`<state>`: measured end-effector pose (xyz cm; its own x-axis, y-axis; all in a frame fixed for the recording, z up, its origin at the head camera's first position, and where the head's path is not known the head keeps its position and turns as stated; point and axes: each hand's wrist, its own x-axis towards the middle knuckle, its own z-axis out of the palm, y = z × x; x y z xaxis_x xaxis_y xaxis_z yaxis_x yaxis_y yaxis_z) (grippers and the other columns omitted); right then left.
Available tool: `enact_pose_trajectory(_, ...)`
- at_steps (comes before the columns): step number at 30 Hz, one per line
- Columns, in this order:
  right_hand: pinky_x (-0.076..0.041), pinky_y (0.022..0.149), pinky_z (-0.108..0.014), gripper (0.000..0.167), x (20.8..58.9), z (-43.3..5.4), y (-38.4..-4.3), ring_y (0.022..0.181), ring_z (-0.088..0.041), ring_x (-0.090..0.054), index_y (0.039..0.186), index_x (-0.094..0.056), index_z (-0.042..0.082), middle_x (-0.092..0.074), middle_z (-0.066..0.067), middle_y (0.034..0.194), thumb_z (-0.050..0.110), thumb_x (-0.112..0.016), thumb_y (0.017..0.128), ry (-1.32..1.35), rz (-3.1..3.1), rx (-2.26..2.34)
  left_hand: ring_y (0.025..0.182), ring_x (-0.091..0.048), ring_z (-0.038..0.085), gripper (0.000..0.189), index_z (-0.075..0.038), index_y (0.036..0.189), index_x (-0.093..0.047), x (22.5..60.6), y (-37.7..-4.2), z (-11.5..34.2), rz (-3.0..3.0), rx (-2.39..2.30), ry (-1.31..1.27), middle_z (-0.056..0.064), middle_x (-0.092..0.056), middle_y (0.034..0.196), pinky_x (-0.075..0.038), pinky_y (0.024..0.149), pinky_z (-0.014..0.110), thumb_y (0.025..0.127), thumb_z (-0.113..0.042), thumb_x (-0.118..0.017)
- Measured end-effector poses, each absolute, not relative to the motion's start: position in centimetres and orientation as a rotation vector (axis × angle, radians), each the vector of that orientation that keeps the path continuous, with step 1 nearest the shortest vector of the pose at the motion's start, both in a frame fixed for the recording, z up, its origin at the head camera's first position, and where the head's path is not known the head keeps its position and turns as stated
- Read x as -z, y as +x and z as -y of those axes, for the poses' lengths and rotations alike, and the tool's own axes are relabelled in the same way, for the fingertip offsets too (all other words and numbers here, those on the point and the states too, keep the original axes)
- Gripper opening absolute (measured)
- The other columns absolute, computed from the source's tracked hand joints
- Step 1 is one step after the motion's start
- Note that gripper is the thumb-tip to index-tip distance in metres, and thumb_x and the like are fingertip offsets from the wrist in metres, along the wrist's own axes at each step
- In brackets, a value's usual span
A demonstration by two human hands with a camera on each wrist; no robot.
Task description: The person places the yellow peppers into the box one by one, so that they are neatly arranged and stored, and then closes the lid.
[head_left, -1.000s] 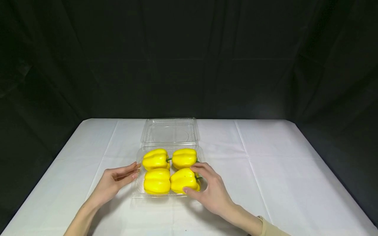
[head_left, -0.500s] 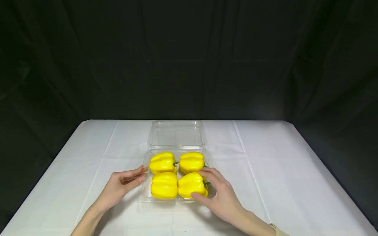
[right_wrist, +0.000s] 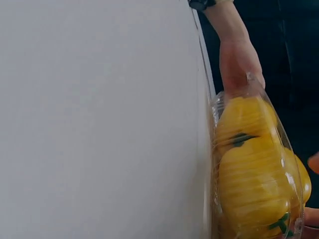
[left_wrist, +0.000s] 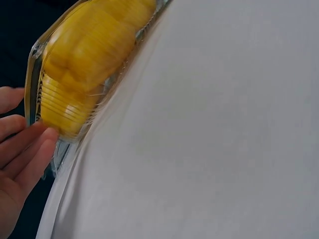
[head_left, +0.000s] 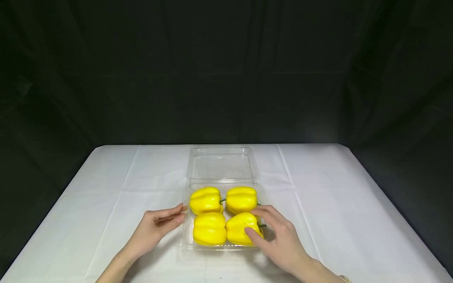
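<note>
Several yellow bell peppers lie in a clear plastic container (head_left: 188,237). Its clear lid (head_left: 223,163) is folded back flat on the far side. At the container's left wall is my left hand (head_left: 150,232). In the left wrist view its fingers (left_wrist: 32,154) are fairly straight against the ribbed side. Over the near right bell pepper (head_left: 235,226) reaches my right hand (head_left: 284,239), thumb on the pepper's near side and fingers at its far edge. Only parts of the right fingers (right_wrist: 311,217) show in the right wrist view; palm contact is hidden.
A white cloth (head_left: 336,196) covers the table around the container. Behind it and along both sides hangs a dark curtain (head_left: 219,78). The near left bell pepper (head_left: 209,230) and two far ones (head_left: 241,200) sit close together.
The container, with its peppers and lid, has slid to the right and a little nearer to me. Both hands have moved along with it. The right thumb now sits higher on the pepper.
</note>
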<state>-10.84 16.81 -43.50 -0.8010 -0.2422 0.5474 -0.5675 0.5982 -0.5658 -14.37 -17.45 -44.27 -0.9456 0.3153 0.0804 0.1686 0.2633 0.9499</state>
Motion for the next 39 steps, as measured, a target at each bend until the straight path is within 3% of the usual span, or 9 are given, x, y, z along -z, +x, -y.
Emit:
enact_pose_trajectory(5,-0.051,0.092,-0.013,0.018,43.0,-17.9,-11.4,0.098,-0.014,-0.069,0.103,-0.074,0.021,-0.071,0.009,0.105,0.008,-0.073,0.090,0.655,2.341,-1.115,0.120,-0.065,0.021,0.036,-0.008,0.125,-0.070,44.1,-14.5,16.7,-2.456,-1.766,0.504,0.005,-0.069,0.127,-0.054,0.095,0.021,0.095,-0.028,-0.069)
enact_pose_trajectory(12,-0.054,0.076,-0.020,0.019,42.5,-19.7,-13.1,0.082,-0.005,-0.064,0.087,-0.074,0.024,-0.070,0.013,0.087,0.007,-0.070,0.093,0.521,2.398,-1.211,0.102,-0.070,0.013,0.016,-0.011,0.106,-0.077,44.2,-16.0,15.6,-2.552,-1.794,0.441,0.003,-0.074,0.113,-0.057,0.088,0.022,0.094,-0.021,-0.072)
enact_pose_trajectory(19,-0.050,0.074,-0.018,0.014,43.8,-21.4,-16.0,0.086,-0.005,-0.057,0.107,-0.073,0.013,-0.064,0.004,0.097,0.009,-0.068,0.095,0.305,2.422,-1.268,0.092,-0.069,0.014,0.011,-0.007,0.095,-0.073,44.2,-18.0,14.1,-2.534,-1.851,0.197,0.006,-0.072,0.100,-0.057,0.082,0.023,0.091,-0.017,-0.075)
enact_pose_trajectory(24,-0.054,0.079,-0.019,0.028,44.9,-22.2,-17.2,0.096,-0.006,-0.058,0.124,-0.066,0.010,-0.062,-0.004,0.116,0.021,-0.066,0.098,0.137,2.501,-1.470,0.097,-0.067,0.017,0.021,-0.001,0.107,-0.068,44.2,-18.8,13.1,-2.386,-1.996,0.070,0.014,-0.070,0.109,-0.056,0.084,0.022,0.089,-0.008,-0.074)
enact_pose_trajectory(29,-0.057,0.084,-0.024,0.042,45.5,-22.1,-17.5,0.105,-0.006,-0.061,0.137,-0.053,0.003,-0.061,-0.014,0.132,0.022,-0.062,0.101,0.135,2.434,-1.739,0.122,-0.059,0.027,0.046,0.003,0.136,-0.050,44.4,-19.3,12.6,-2.085,-2.194,0.080,0.021,-0.057,0.137,-0.053,0.094,0.020,0.091,0.004,-0.060)
enact_pose_trajectory(33,-0.054,0.090,-0.019,0.045,45.9,-22.0,-17.7,0.113,0.001,-0.060,0.143,-0.046,0.002,-0.057,-0.017,0.140,0.019,-0.058,0.103,0.195,2.364,-1.866,0.136,-0.048,0.031,0.058,0.000,0.149,-0.035,44.9,-19.4,12.5,-1.884,-2.303,0.089,0.018,-0.047,0.149,-0.051,0.099,0.020,0.094,0.005,-0.053)
enact_pose_trajectory(39,-0.053,0.095,-0.018,0.050,46.5,-21.9,-18.2,0.118,0.000,-0.060,0.147,-0.038,-0.002,-0.050,-0.023,0.147,0.017,-0.056,0.104,0.305,2.252,-2.032,0.143,-0.040,0.031,0.065,-0.004,0.155,-0.023,45.2,-19.3,12.6,-1.803,-2.342,0.172,0.014,-0.039,0.157,-0.047,0.104,0.020,0.097,0.005,-0.051)
